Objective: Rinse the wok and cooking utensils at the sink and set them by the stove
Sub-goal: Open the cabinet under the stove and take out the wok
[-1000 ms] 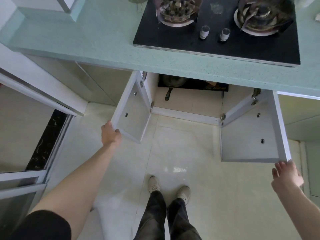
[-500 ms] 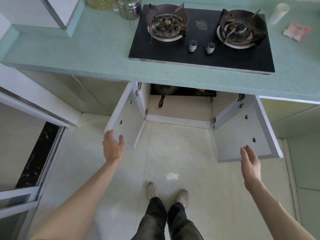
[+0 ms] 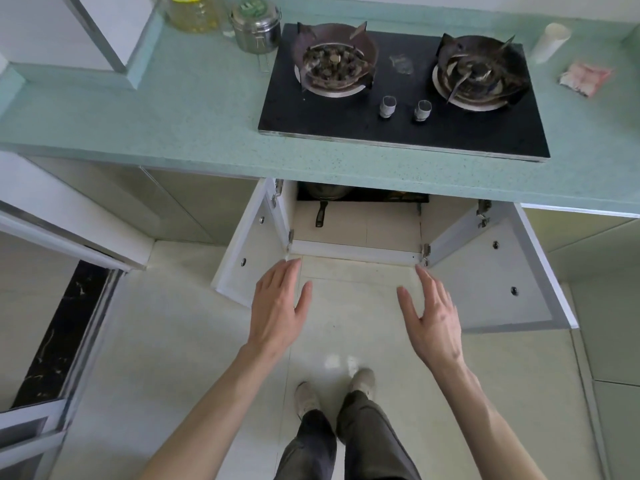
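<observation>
A dark metal pan with a black handle [image 3: 320, 213], most likely the wok, sits deep inside the open cupboard under the black glass gas stove [image 3: 401, 98]. Only its front rim and handle show; the rest is hidden by the pale green speckled countertop [image 3: 173, 109]. It is kept low, right below the stove, probably so it is easy to fetch for cooking.

The white left cupboard door [image 3: 249, 258] and the white right cupboard door [image 3: 491, 275] both swing wide, so the way to the pan is clear.

The person's left hand [image 3: 277, 313] and right hand [image 3: 433, 323] hang in front of the cupboard, between the two doors and below the stove. The fingers of both are straight and spread, and they hold nothing. The palms face each other, likely ready to reach in.

The rinsing is not started yet; no sink shows.

Left of the stove stand a round steel tin with a green lid [image 3: 256, 27] and a yellow oil bottle [image 3: 194, 12].
</observation>
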{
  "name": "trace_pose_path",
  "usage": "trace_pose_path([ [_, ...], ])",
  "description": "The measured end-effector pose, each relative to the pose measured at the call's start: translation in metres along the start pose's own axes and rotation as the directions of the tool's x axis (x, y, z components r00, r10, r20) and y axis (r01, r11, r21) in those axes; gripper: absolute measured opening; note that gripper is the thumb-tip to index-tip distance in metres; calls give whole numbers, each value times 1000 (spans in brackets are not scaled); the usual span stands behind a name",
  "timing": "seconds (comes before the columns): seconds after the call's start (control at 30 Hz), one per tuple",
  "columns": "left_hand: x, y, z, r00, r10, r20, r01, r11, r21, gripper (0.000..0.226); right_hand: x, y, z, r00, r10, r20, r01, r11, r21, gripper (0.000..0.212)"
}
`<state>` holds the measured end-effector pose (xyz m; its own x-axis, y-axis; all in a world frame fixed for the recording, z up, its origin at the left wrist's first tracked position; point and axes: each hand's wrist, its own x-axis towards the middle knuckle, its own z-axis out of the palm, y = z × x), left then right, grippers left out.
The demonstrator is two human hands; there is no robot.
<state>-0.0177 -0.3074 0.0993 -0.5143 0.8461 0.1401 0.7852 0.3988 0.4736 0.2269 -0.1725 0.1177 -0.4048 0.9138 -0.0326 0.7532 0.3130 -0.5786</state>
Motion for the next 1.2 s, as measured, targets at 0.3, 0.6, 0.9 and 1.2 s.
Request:
trace_pose_path([
  [0.3, 62, -2, 37, 1000, -8, -1, 8, 998, 69, 45, 58, -18, 46, 993, -113, -23, 108, 980, -167, 61],
  [0.6, 123, -31, 114, 997, -77, -9, 77, 990, 117, 44, 145, 14, 111, 980, -193, 47, 199, 949, -244, 63],
  [0.9, 168, -97, 214, 995, -92, 26, 86, 982, 169, 46, 222, 66, 212, 956, -273, 105, 293, 899, -325, 63],
  [1.2, 208, -167, 327, 996, -80, 35, 73, 982, 172, 40, 303, 102, 317, 965, -242, 98, 260, 927, -270, 66],
])
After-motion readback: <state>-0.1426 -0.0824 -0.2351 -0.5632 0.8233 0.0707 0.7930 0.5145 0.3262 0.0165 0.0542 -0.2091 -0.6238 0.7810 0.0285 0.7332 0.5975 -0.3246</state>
